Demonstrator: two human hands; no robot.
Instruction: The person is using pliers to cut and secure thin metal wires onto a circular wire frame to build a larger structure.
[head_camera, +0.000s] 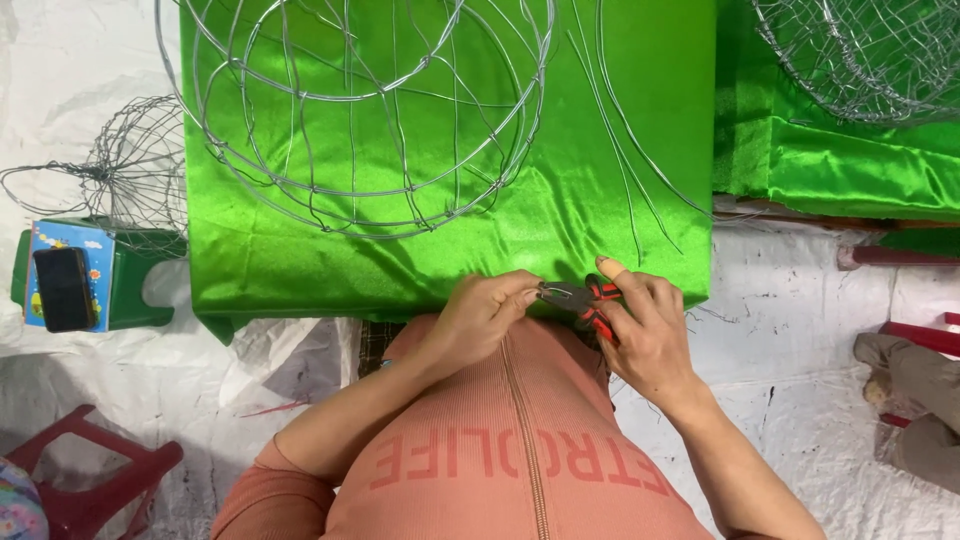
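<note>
Head view: pliers (585, 300) with red-and-black handles are gripped in the right hand (645, 325), fingers wrapped shut around the handles, thumb laid along the top, probably for squeezing force. The pliers' tip is aimed left at a small piece of wire (548, 291), pinched between thumb and forefinger of the left hand (490, 312); the other fingers are curled in. Both hands are held close together at the near edge of the counter (440, 270), over the lap, likely so the short wire is steadied while being worked. How much wire is gripped cannot be told; it is too small.

Further back on the green cloth (620, 90), a large round wire frame (355, 110) is set, well apart from the hands. Loose long wires (625, 140) are laid beside it, trailing toward the right hand. A second wire frame (870, 55) is seen at far right, a smaller wire basket (135, 165) at far left. A phone (63, 288) is rested on a green stool (130, 290). A red stool (90, 480) is seen at lower left. Nothing is placed between the hands.
</note>
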